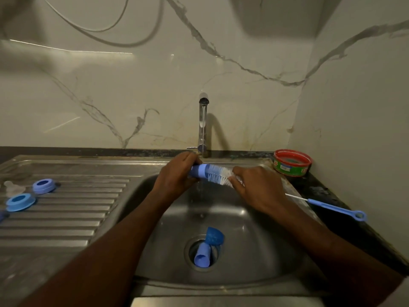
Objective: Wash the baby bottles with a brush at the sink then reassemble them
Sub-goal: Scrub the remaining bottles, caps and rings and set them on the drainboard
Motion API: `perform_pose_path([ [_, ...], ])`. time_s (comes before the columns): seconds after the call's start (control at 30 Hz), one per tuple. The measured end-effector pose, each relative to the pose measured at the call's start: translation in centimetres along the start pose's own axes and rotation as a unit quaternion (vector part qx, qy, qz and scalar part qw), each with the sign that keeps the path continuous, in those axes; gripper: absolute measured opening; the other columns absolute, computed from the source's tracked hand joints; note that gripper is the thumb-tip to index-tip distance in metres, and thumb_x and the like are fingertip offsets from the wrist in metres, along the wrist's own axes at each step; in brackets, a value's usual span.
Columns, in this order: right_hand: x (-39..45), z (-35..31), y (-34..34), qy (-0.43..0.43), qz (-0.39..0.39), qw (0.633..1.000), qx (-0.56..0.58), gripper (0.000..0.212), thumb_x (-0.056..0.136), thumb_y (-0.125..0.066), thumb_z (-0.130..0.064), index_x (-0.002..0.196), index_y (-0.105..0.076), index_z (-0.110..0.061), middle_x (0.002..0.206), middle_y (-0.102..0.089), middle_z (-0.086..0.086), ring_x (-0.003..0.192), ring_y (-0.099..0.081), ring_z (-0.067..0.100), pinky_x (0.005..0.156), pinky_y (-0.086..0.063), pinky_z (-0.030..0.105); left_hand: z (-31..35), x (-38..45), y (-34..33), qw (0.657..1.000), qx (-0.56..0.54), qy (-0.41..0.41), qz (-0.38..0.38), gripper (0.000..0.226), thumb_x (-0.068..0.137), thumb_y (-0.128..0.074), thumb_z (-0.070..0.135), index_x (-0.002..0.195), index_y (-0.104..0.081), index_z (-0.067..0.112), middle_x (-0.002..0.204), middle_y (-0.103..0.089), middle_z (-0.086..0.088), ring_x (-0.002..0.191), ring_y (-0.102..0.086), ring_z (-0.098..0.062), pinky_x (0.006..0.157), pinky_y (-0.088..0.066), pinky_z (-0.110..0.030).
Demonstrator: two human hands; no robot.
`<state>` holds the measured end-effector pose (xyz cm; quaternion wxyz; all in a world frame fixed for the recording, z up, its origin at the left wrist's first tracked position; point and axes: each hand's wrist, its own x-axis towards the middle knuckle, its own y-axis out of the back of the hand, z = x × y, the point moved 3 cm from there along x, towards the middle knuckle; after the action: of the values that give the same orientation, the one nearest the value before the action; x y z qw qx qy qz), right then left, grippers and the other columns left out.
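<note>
Bottle brush (210, 175) held under the running tap (203, 120): left hand (177, 173) curled round its blue handle, right hand (254, 187) pinching the bristles. Sink (254, 251) below the hands holds two blue caps (209, 247) on the drain; likely risk is they block it or wash about. Beyond the right hand, a red tub (292, 166) on the tabletop, contents unclear.

Bottle brush (212, 175) under running tap (203, 120)

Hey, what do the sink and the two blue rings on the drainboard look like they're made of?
Sink: looks like brushed stainless steel, grey with soft reflections and pressed drainboard ridges. Blue rings: probably moulded plastic, with uniform matte colour and smooth rounded edges.
</note>
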<state>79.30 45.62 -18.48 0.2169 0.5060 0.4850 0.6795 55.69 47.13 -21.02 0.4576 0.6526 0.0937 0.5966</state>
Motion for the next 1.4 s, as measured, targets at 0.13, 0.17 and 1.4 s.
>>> perform_pose_path([
  [0.13, -0.4, -1.1, 0.0, 0.049, -0.015, 0.999, 0.014, 0.042, 0.098, -0.045, -0.061, 0.13, -0.06, -0.038, 0.102, -0.072, -0.005, 0.086, -0.064, 0.015, 0.078, -0.056, 0.039, -0.5, -0.4, -0.7, 0.998, 0.042, 0.035, -0.031, 0.06, 0.067, -0.09, 0.036, 0.112, -0.051, 0.024, 0.121, -0.051, 0.001, 0.104, -0.047, -0.011, 0.08, -0.052, -0.03],
  [0.17, -0.4, -1.3, -0.2, 0.05, -0.011, 0.999, 0.011, 0.043, 0.098, -0.044, -0.061, 0.131, -0.059, -0.038, 0.103, -0.072, -0.005, 0.086, -0.064, 0.015, 0.078, -0.056, 0.039, -0.4, -0.5, -1.0, 0.998, 0.034, 0.037, -0.041, 0.063, 0.067, -0.09, 0.034, 0.116, -0.052, 0.024, 0.124, -0.05, 0.0, 0.108, -0.047, -0.012, 0.084, -0.052, -0.031],
  [1.4, -0.9, -1.5, 0.2, 0.11, 0.078, 0.99, 0.037, 0.031, 0.095, -0.054, -0.055, 0.114, -0.066, -0.033, 0.081, -0.069, -0.006, 0.067, -0.062, 0.012, 0.064, -0.053, 0.031, 0.3, -0.2, -1.3, 0.999, -0.006, 0.051, -0.019, 0.054, 0.07, -0.084, 0.052, 0.108, -0.055, 0.028, 0.109, -0.053, 0.006, 0.096, -0.047, -0.011, 0.079, -0.045, -0.03],
])
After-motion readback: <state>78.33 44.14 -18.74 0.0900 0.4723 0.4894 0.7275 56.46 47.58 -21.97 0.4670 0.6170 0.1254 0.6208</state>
